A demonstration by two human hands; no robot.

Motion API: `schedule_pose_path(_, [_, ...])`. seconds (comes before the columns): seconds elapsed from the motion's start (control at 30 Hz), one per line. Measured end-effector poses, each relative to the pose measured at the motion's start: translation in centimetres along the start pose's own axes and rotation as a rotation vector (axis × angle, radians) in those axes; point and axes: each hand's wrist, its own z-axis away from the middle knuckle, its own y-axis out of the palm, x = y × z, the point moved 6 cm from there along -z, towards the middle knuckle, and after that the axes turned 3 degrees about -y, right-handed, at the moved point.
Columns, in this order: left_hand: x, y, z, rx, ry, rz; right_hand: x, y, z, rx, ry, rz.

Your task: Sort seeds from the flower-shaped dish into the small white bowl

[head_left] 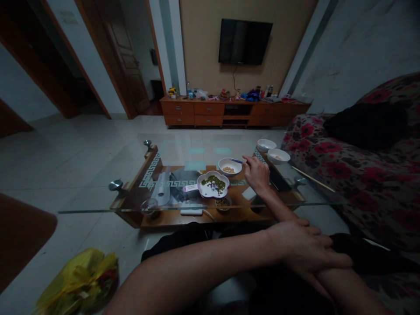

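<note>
My right hand [257, 175] reaches over the glass table, fingers closed on a thin dark-blue stick-like utensil [236, 160]. Its tip is over a white bowl [220, 167] holding small tan pieces; the kind of utensil cannot be made out. Just in front of that bowl sits a white flower-shaped dish [204, 190] with small green pieces [211, 180] scattered across it and a pale, labelled handle-like strip [190, 188] at its left. My left hand [306, 247] lies across my right forearm, its fingers wrapped around it.
Two white bowls [267, 145] [278, 156] stand at the table's right, near a chopstick-like stick [313, 178]. Under the glass top [98, 210] are a small bowl [223, 202] and a white power strip [191, 211]. A yellow bag [77, 280] lies on the floor; a floral sofa [311, 133] stands right.
</note>
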Motion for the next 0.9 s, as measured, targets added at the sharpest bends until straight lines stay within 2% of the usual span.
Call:
schedule_pose_path(0.3, [0.4,0.2,0.9,-0.104,-0.012,-0.027,3.3,1.7,0.6,0.105,-0.15,-0.133])
schedule_pose_path(0.53, [0.8,0.5,1.2,-0.18,-0.062,-0.053,5.5,2.3,0.8,0.128,-0.242,-0.242])
schedule_pose_path(0.73, [1.4,1.0,1.2,-0.16,-0.113,-0.042,7.3,3.4,1.5,0.222,-0.353,-0.362])
schedule_pose_path(0.9, [1.7,1.1,1.5,-0.176,-0.135,-0.034,7.9,4.3,2.0,0.248,-0.373,-0.413])
